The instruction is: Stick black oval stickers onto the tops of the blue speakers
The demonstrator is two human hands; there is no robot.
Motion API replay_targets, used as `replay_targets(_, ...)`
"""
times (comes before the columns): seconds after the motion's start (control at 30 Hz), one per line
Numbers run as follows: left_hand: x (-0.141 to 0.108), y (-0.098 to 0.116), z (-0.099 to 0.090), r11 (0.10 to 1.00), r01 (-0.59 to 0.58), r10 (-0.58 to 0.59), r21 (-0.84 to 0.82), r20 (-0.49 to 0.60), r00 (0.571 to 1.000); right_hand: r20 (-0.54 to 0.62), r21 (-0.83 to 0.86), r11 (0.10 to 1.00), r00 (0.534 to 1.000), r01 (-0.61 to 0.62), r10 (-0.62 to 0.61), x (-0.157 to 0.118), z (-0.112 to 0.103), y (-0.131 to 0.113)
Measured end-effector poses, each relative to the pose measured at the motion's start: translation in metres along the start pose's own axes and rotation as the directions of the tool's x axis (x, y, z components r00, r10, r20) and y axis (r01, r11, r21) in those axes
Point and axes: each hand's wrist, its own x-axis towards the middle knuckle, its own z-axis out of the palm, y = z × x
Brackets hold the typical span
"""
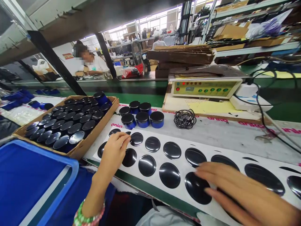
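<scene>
The right hand (235,185) occupies the lower right of the frame, nearest the camera, blurred, its fingers parted above a white sheet (182,164); contact with the surface cannot be determined. The sheet runs from the center to the right edge and carries rows of glossy black discs (169,175), several of which are obscured by this hand. The left hand (115,147), left of center, has thumb and fingertips close together at the edge of an upper-row disc; whether anything is pinched cannot be determined. A beaded bracelet (89,216) encircles the left wrist. Surrounding items are as follows: a blue crate (75,169), lower left; a cardboard tray (98,130) filled with black-topped containers (75,137), left; six loose blue-sided containers (142,119), just beyond the sheet; a coiled black cable (185,118), to their right; and a control unit (204,88) with a lit red indicator, upper right. Loose cords (258,97) hang beside the unit. Slanted dark posts (56,62) interrupt the view at upper left, where a co-worker (97,64) sits.
</scene>
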Motion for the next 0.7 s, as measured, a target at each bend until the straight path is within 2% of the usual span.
replay_targets(0.03,0.003,-0.004,0.003,1.0,-0.018,0.018,-0.001,0.03,0.999,0.144,0.021,0.986,0.975,0.166,-0.167,0.023,0.008,-0.007)
replay_targets(0.07,0.005,-0.006,0.006,0.999,-0.045,0.045,-0.002,0.066,0.997,0.212,0.077,0.969,0.946,0.236,-0.247,0.046,0.018,-0.013)
replay_targets(0.13,0.004,-0.003,0.01,0.996,-0.093,0.093,-0.002,0.145,0.985,0.189,0.169,0.928,0.913,0.331,-0.361,0.085,0.04,-0.02)
replay_targets(0.23,0.001,0.01,0.01,0.992,-0.123,0.118,0.006,0.231,0.966,0.158,0.226,0.918,0.917,0.327,-0.366,0.116,0.072,-0.017)
replay_targets(0.33,0.006,0.018,0.008,0.989,-0.15,0.144,-0.001,0.294,0.945,0.144,0.23,0.943,0.95,0.238,-0.275,0.118,0.091,-0.008)
replay_targets(0.43,0.017,0.018,0.007,0.987,-0.158,0.155,-0.016,0.333,0.93,0.129,0.235,0.954,0.967,0.187,-0.222,0.112,0.094,-0.005)
replay_targets(0.57,0.022,0.019,0.009,0.987,-0.161,0.159,-0.024,0.356,0.921,0.124,0.196,0.959,0.965,0.205,-0.231,0.11,0.093,-0.008)
replay_targets(0.7,0.015,0.026,0.012,0.989,-0.144,0.149,-0.04,0.34,0.928,0.118,0.141,0.962,0.961,0.234,-0.251,0.109,0.096,-0.008)
